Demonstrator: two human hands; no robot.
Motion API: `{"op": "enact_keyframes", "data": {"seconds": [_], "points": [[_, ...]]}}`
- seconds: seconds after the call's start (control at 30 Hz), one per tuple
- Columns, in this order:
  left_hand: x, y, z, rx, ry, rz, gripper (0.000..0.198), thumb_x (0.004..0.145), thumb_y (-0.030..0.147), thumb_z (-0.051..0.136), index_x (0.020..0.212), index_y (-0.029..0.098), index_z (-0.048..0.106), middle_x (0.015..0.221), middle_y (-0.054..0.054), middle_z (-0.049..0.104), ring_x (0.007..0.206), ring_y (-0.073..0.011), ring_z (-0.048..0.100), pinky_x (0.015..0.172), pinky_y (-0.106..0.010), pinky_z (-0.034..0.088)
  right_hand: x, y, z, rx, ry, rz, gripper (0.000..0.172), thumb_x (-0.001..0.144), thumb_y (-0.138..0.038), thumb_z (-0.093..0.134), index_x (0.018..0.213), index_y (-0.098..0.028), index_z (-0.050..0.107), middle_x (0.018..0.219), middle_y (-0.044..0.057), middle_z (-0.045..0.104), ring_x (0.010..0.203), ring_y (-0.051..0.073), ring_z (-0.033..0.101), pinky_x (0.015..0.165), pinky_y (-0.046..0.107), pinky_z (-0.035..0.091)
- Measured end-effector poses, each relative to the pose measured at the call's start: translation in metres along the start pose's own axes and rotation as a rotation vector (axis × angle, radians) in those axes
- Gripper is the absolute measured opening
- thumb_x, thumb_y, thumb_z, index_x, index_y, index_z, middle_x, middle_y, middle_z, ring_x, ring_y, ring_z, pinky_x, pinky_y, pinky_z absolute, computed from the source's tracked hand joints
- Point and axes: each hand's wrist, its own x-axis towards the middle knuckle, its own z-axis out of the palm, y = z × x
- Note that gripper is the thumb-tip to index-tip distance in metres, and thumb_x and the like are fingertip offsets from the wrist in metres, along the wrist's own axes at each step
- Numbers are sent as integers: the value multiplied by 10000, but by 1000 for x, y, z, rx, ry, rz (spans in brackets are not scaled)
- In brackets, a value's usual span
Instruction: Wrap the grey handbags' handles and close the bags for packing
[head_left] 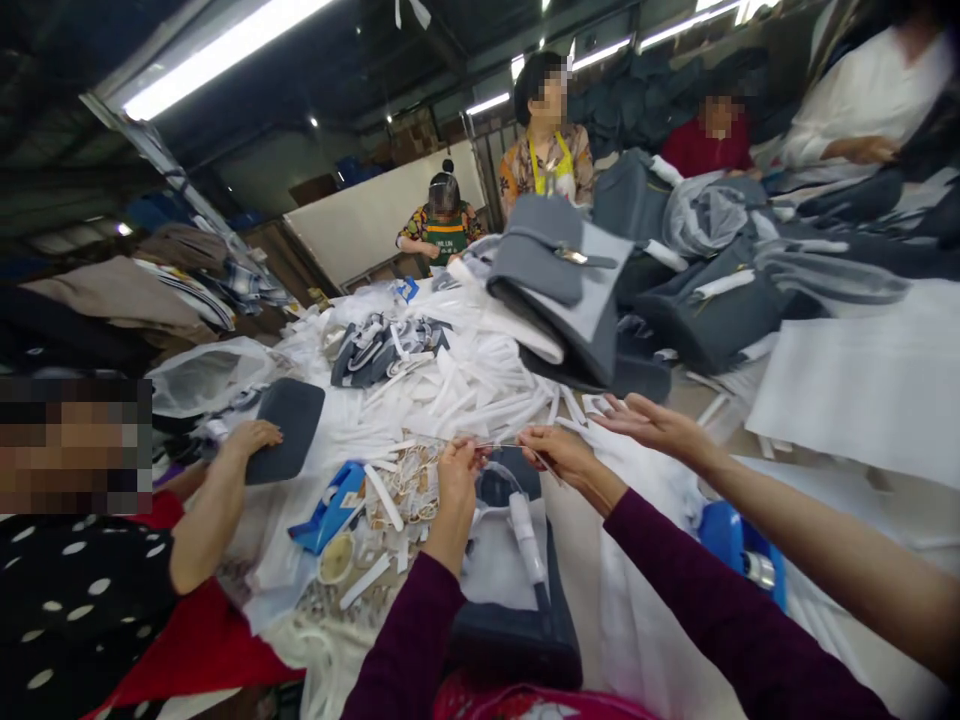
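Note:
My left hand (459,480) is closed, with thumb and fingertips pinched on one end of a thin strand (501,446). The strand runs level to my right hand (562,455), closed on its other end. A slim, stick-like piece pokes out below my right fingers; its kind is too small to make out. Beneath both hands lies a dark grey bag (566,610), with a handle (527,535) wrapped in white padding. Just right of my right hand, another person's open hand (652,420) reaches in, palm up.
A finished-looking grey bag (559,290) hangs or rests tilted ahead. White strips (465,385) are heaped behind my hands. Blue tape dispensers (334,510) (739,545) lie on both sides. At left a co-worker's hand (259,437) touches a dark panel (292,430). Several people stand around the table.

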Motion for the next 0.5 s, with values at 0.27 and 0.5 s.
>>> {"op": "enact_keyframes", "data": {"seconds": [0.27,0.5], "points": [[8,-91,-15,146,4,-248,74,704,142,672,682,135,602,663,0,648,640,-124,613,697,-300,513,33,45,-26,-492,211,93,242,769,-320,628,577,-183,572,486,-10,504,514,116,461,519,253,333],[13,-101,-13,133,-10,-249,219,664,140,594,881,166,608,731,2,617,659,-116,570,702,-279,490,42,84,-9,-660,99,206,184,600,-165,642,438,-162,554,398,6,486,458,128,457,524,282,348]]}}
